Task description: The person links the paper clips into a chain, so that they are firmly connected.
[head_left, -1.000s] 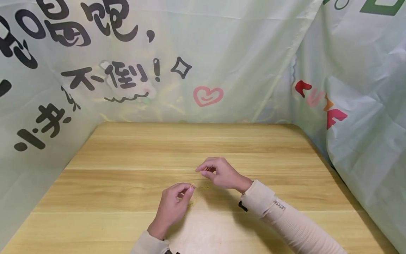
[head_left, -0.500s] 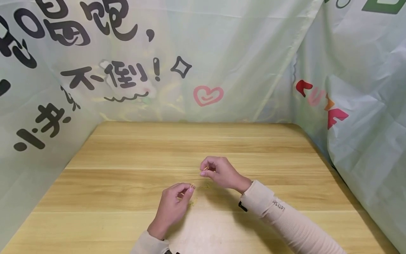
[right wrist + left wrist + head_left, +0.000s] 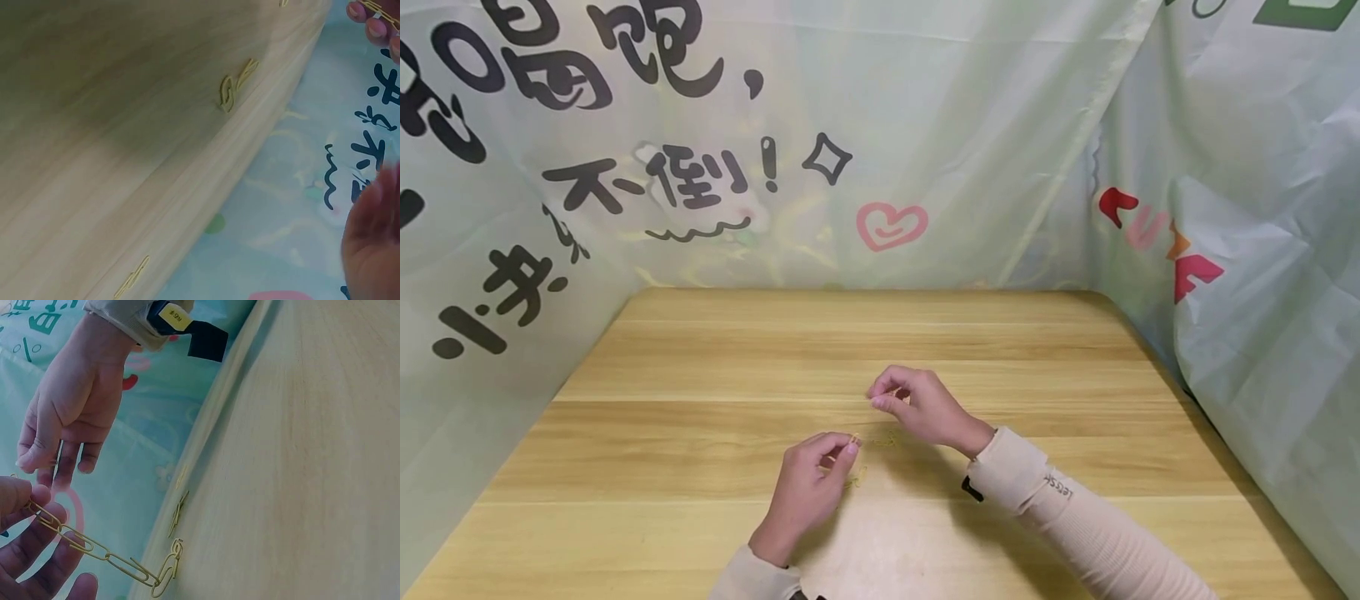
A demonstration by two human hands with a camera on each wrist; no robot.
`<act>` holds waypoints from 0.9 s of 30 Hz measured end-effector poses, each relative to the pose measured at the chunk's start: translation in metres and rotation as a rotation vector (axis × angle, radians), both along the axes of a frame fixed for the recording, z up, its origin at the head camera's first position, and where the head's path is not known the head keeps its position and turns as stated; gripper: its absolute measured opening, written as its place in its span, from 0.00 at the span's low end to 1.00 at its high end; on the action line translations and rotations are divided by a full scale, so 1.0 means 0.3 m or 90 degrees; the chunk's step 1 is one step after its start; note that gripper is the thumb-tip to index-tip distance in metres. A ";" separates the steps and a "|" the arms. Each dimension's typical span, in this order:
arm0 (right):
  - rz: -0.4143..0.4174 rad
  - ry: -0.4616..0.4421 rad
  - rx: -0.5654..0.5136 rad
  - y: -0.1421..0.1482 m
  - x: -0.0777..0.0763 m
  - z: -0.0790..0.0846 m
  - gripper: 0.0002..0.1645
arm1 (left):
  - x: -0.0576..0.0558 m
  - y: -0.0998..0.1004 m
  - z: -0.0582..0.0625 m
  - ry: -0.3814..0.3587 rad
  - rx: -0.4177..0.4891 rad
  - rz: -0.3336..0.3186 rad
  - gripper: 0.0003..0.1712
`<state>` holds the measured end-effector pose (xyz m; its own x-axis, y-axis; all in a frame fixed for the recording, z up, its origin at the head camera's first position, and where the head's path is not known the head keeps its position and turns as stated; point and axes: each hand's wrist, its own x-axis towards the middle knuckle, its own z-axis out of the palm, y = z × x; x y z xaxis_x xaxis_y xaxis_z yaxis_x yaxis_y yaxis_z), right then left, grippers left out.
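My left hand (image 3: 811,479) pinches the top end of a chain of linked gold paper clips (image 3: 90,545) between thumb and forefinger. In the left wrist view the chain hangs slanting down past the curled fingers, and its lower end is by the table. Farther back and to the right, my right hand (image 3: 925,408) is raised above the table, thumb and forefinger pinched together. A small gold sliver of a paper clip (image 3: 52,462) shows at its fingertips; most of it is hidden. The two hands are apart.
Loose gold paper clips (image 3: 237,84) lie on the wooden table (image 3: 700,358) between and below the hands. Another single paper clip (image 3: 132,277) lies apart in the right wrist view. Printed cloth (image 3: 970,150) hangs behind the table and along both sides.
The right hand's fingers have shifted and turned slightly; the paper clip that showed in them half a second ago is now mostly hidden. The left hand and chain have stayed put.
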<state>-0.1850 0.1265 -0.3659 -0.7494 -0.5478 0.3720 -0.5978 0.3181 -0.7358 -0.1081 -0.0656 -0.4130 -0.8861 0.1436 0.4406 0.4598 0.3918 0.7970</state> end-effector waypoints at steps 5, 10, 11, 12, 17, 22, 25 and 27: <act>-0.025 -0.033 -0.029 -0.003 0.009 0.007 0.03 | 0.001 0.000 0.000 -0.002 -0.001 -0.002 0.05; -0.028 -0.095 -0.074 -0.013 0.020 0.008 0.02 | 0.001 0.000 -0.004 -0.003 -0.003 -0.001 0.06; -0.036 -0.090 -0.069 -0.015 0.022 0.009 0.03 | 0.001 0.000 -0.005 -0.003 -0.004 -0.001 0.06; -0.046 -0.080 -0.062 -0.017 0.023 0.009 0.03 | 0.001 0.000 -0.005 -0.002 -0.004 0.000 0.06; -0.057 -0.072 -0.053 -0.019 0.026 0.008 0.03 | 0.001 0.000 -0.004 0.003 -0.005 0.001 0.05; -0.023 -0.136 -0.075 -0.020 0.029 0.009 0.02 | 0.001 0.001 -0.003 0.006 -0.003 0.000 0.05; -0.016 -0.158 -0.075 -0.022 0.031 0.013 0.03 | 0.001 0.001 0.000 0.004 -0.001 0.001 0.05; -0.013 -0.173 -0.065 -0.024 0.034 0.016 0.03 | 0.001 0.001 0.000 0.003 -0.002 0.002 0.05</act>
<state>-0.1748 0.1194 -0.3611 -0.8395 -0.5015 0.2091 -0.3690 0.2438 -0.8969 -0.1077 -0.0652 -0.4129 -0.8844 0.1425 0.4445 0.4625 0.3954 0.7935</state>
